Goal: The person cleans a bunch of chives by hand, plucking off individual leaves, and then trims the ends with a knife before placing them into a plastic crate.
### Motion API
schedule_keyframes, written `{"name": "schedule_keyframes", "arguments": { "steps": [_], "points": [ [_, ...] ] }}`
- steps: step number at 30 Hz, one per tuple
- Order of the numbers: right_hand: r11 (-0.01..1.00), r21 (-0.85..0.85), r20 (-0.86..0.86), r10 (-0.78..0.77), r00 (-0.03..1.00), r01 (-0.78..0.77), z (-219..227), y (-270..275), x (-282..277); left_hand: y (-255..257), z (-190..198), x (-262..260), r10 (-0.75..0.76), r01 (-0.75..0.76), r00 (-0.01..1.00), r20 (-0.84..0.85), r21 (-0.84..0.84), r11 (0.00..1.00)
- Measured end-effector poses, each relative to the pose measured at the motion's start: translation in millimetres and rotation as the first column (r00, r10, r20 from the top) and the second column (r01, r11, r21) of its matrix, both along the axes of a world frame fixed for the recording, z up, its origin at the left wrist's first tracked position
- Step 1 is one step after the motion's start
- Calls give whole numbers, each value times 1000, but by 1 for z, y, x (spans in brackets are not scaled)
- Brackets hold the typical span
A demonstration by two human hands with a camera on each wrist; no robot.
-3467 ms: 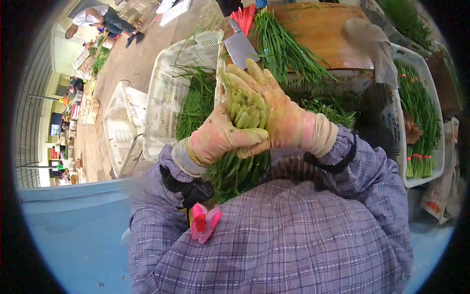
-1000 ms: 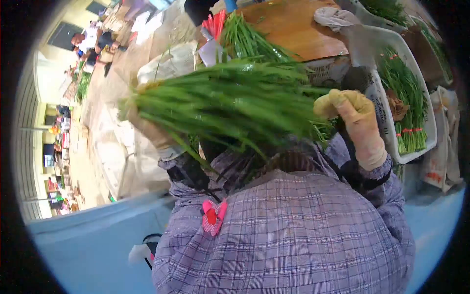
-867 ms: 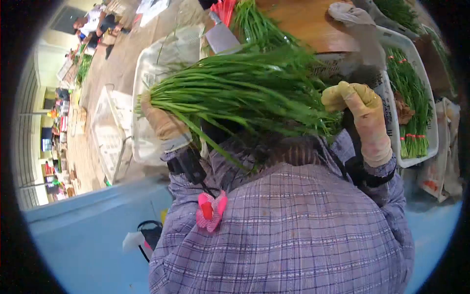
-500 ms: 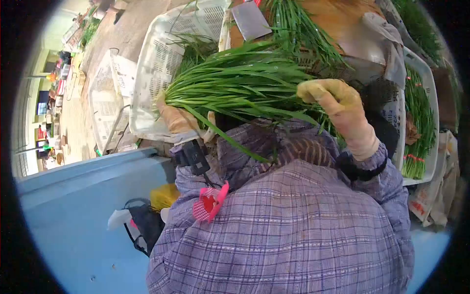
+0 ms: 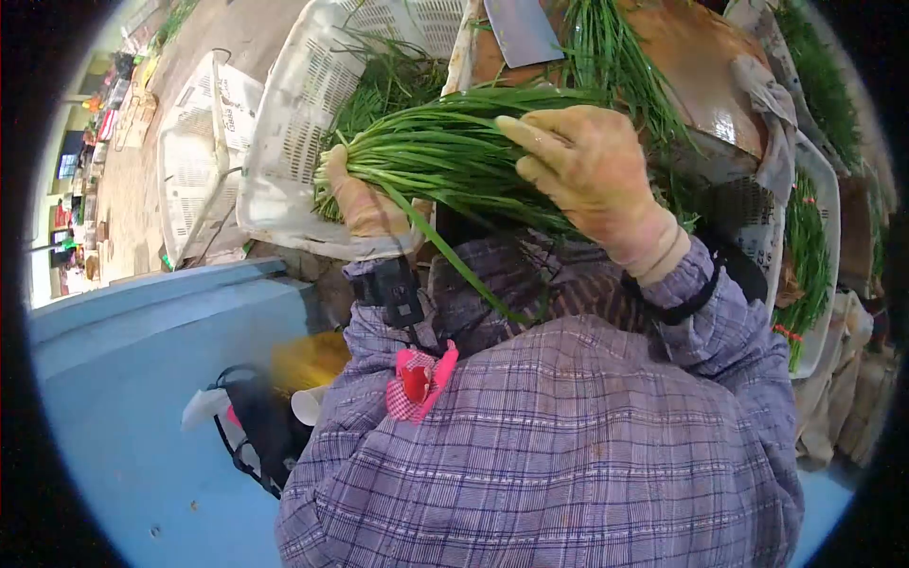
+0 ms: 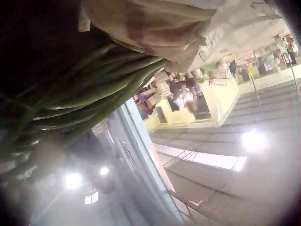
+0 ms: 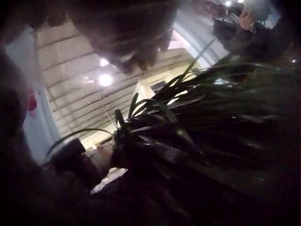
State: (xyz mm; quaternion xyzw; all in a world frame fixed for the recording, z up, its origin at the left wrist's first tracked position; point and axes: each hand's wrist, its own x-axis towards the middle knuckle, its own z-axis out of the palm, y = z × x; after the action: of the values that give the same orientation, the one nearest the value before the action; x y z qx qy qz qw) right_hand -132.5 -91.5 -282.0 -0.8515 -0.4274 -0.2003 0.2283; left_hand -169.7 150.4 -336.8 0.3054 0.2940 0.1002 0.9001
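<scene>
Gloved in cream, my left hand (image 5: 365,204) grips the pale stem ends of a bunch of long green leafy stalks (image 5: 464,156); the leaves fan out to the right. My right hand (image 5: 606,180), also gloved, is over the middle of the bunch with fingers bent toward the leaves; whether it touches them is unclear. One loose leaf (image 5: 454,260) droops toward the lap. In the left wrist view the stalks (image 6: 94,99) run beside the gloved left hand (image 6: 155,28). The right wrist view is dark, with leaves (image 7: 164,122) crossing it.
A white crate (image 5: 294,123) with loose greens is behind the left hand. A cleaver blade (image 5: 523,33) and more greens (image 5: 615,62) lie on a wooden board (image 5: 701,57). Another crate (image 5: 824,312) at right holds banded bunches. A black bag (image 5: 265,426) sits at lower left.
Earlier both hands held the stem ends together; then the left hand held the bunch out sideways. In the last half second the right hand has moved left over the leaves, and the view has shifted.
</scene>
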Motion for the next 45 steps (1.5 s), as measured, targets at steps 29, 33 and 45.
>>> {"name": "schedule_keyframes", "arguments": {
  "steps": [29, 33, 45],
  "points": [
    [907, 421, -497, 246, 832, -16, 9, -85, -34, 43, -78, 9, -52, 36, 850, 524, 41, 999],
    [997, -17, -637, 49, 770, -77, -40, -39, -55, 57, -96, 1, -64, 123, 816, 575, -65, 990],
    [921, 74, -590, 349, 728, -382, -44, -16, -87, 48, -84, -9, 118, -166, 938, 325, 124, 978]
  ]
}}
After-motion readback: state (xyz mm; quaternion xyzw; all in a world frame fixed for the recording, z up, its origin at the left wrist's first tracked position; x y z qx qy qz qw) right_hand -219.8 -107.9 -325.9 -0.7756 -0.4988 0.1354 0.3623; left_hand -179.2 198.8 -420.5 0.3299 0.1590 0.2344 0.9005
